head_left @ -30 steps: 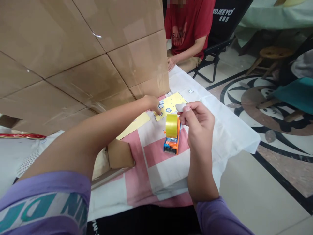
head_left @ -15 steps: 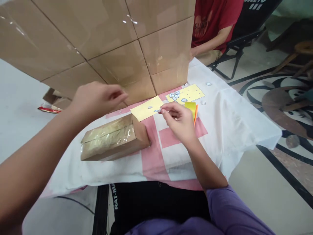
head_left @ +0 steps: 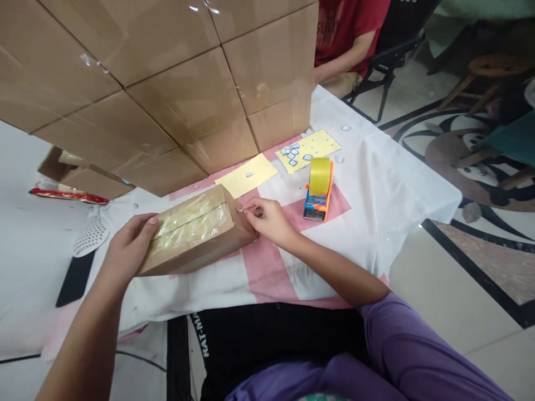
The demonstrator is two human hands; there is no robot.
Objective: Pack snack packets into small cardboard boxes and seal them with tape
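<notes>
- Brown cardboard makes up the tall stack of cartons (head_left: 179, 94) at 12 o'clock from the seated worker, its flat faces glossy with clear tape.
- Below it, the worktop (head_left: 368, 178) wears soft pink-and-white cloth, slightly rumpled.
- One long, oblong box (head_left: 196, 250) lies before the person, just off 12 o'clock; shiny, wrinkled tape covers its top across a straight seam.
- At its 9 o'clock end, the left hand (head_left: 131, 236) grips the carton, thumb over the top; that firm hold seems right, since light cardboard could skid.
- Near its 3 o'clock end, the right hand (head_left: 267, 220) pinches a tiny pale piece; I'd keep that pinch at the rim, then press from the middle outward so nothing wrinkles.
- Matt yellow paper, a plain sheet (head_left: 238, 175), lies at 1 o'clock from the box; a wavy-edged dotted sheet (head_left: 324, 145) at 2 bears bluish cube-shaped cutouts (head_left: 290, 153).
- Between 2 and 3 stands the tape dispenser (head_left: 320, 192), orange and blue plastic, with a smooth yellow roll.
- Smallest, the pale piece (head_left: 239, 210): thin-looking, whether touching the cardboard I can't tell.
</notes>
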